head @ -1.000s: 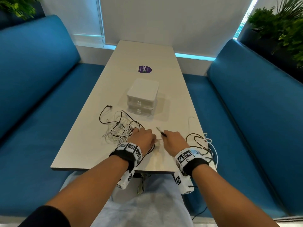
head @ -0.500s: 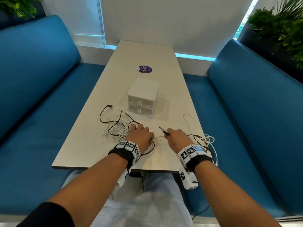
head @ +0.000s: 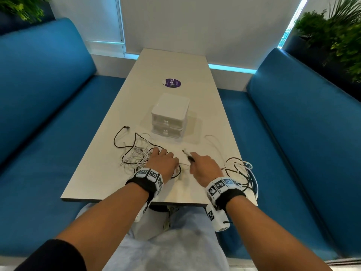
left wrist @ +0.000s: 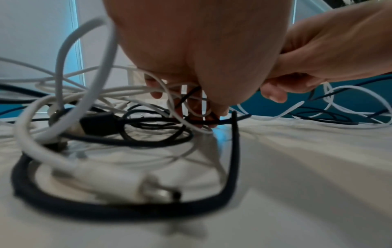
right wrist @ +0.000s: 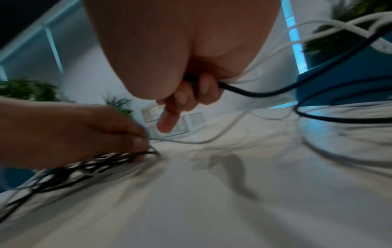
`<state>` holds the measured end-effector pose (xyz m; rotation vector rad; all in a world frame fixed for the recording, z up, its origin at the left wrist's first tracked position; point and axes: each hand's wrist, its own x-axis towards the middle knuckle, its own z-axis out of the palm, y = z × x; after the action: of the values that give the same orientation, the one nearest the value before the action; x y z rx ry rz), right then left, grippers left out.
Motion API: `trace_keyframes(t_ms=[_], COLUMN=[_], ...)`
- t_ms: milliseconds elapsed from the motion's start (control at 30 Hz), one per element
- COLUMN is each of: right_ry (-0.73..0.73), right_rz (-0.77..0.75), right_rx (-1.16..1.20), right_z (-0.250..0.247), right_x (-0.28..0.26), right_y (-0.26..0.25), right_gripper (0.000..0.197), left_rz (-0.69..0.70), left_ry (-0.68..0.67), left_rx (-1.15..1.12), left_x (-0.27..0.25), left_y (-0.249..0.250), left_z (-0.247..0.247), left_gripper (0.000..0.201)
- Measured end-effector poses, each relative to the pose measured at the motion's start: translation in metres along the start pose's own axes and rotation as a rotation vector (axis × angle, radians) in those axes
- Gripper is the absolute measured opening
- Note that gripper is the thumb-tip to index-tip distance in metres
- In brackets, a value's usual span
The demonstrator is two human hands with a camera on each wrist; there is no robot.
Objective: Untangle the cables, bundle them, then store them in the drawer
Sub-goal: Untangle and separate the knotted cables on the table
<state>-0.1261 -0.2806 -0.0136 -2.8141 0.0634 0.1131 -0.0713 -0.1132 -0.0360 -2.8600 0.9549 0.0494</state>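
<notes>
The tangle of white and black cables [head: 136, 155] lies on the desk [head: 109, 178] just left of the left hand [head: 163, 163], whose grip pinches strands at the tangle's near edge. The right hand [head: 205, 166], just beside it, has its grip curled round a black cable [right wrist: 254, 93], plug end [head: 188, 154] pointing away toward the drawer unit [head: 170, 116]; its forefinger sticks out. That cable trails rightward to a loose heap [head: 240, 173] at the desk's right edge, so pulling apart should run left to right.
</notes>
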Motion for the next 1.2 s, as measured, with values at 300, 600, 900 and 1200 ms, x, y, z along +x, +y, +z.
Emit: trace_keyframes(t_ms=[300, 600, 900, 1200], right_ry=[-0.117, -0.062, 0.098, -0.104], right_rz=[0.04, 0.337, 0.081, -0.012], right_rx=[-0.071, -0.123, 0.076, 0.003], right_z=[0.006, -0.014, 0.004, 0.018], right_x=[0.003, -0.005, -0.004, -0.005], right_y=[0.011, 0.059, 0.022, 0.018], right_gripper=[0.019, 0.025, 0.026, 0.022], left_rz=[0.017, 0.019, 0.011, 0.096], left_ry=[0.064, 0.025, -0.043, 0.028], left_rx=[-0.059, -0.015, 0.092, 0.058], left_x=[0.002, -0.001, 0.0, 0.002], left_y=[0.005, 0.0, 0.014, 0.027], left_z=[0.001, 0.013, 0.004, -0.001], left_gripper=[0.025, 0.028, 0.034, 0.029])
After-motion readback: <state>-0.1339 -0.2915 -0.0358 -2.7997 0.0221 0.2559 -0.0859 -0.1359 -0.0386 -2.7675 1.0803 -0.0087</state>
